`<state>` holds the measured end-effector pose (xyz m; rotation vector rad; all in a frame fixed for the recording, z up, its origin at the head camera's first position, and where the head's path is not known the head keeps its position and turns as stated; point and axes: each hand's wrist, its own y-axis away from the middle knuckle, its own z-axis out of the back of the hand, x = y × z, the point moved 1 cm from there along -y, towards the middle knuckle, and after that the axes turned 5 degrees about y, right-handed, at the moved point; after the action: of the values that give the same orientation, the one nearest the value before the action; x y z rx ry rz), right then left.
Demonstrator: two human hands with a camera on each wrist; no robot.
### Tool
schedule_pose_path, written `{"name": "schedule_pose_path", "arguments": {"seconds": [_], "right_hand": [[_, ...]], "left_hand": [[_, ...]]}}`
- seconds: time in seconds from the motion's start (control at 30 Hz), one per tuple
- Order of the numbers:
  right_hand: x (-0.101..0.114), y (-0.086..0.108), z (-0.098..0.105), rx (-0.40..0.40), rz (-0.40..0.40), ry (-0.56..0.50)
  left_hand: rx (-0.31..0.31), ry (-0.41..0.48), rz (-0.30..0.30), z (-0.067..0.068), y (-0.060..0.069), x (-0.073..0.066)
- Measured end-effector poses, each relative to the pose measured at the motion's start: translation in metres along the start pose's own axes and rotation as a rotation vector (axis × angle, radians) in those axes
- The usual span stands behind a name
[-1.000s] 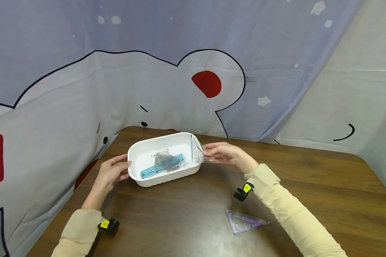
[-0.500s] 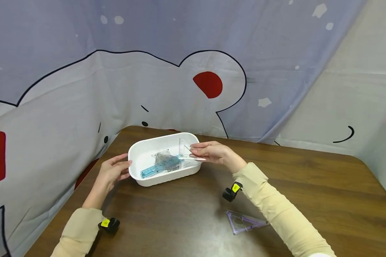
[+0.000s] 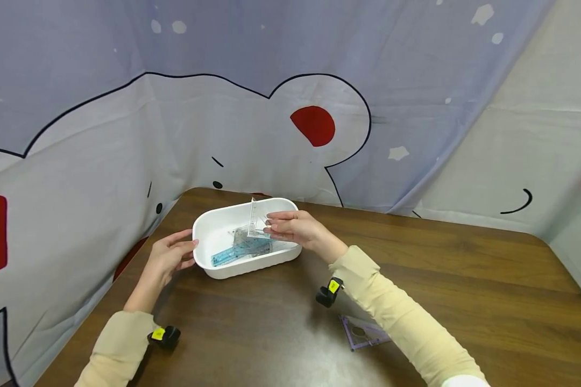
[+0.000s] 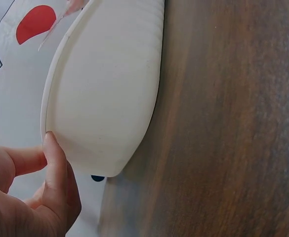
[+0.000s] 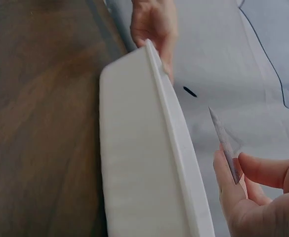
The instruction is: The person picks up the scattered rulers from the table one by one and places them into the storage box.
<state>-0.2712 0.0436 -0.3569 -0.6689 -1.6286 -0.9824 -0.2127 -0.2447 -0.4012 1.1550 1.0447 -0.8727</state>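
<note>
A white plastic storage box [image 3: 244, 270] stands on the table, holding a light-blue ruler [image 3: 229, 255] and a clear drawing template [image 3: 244, 235] that partly overlap. At its left end, my left hand [image 3: 169, 255] grips the rim between thumb and fingers; the left wrist view shows the fingertips [image 4: 49, 140] against the edge. Over the box, my right hand [image 3: 297, 228] pinches a clear set square [image 3: 253, 223], which is raised above the things inside. In the right wrist view the set square [image 5: 226, 143] appears nearly edge-on between thumb and fingers.
A purple-edged triangle [image 3: 352, 344] lies on the brown wooden table [image 3: 252, 333] below the right forearm, whose sleeve partly hides it. A patterned cloth [image 3: 213, 123] hangs behind the table's far edge.
My right hand has moved left with the set square, from the box's right end to over its middle. My left hand and the box have stayed put.
</note>
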Motion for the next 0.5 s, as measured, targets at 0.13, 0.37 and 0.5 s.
{"name": "schedule_pose_path", "arguments": {"seconds": [0.13, 0.37, 0.5], "right_hand": [[-0.004, -0.007, -0.013, -0.002, -0.021, -0.017], [-0.01, -0.016, -0.022, 0.02, -0.064, -0.072], [-0.012, -0.02, -0.023, 0.015, -0.097, -0.094]], "left_hand": [[0.004, 0.002, -0.004, 0.001, 0.001, 0.0], [0.007, 0.005, -0.002, 0.001, 0.001, 0.001], [0.006, 0.003, -0.003, 0.001, 0.0, 0.001]]}}
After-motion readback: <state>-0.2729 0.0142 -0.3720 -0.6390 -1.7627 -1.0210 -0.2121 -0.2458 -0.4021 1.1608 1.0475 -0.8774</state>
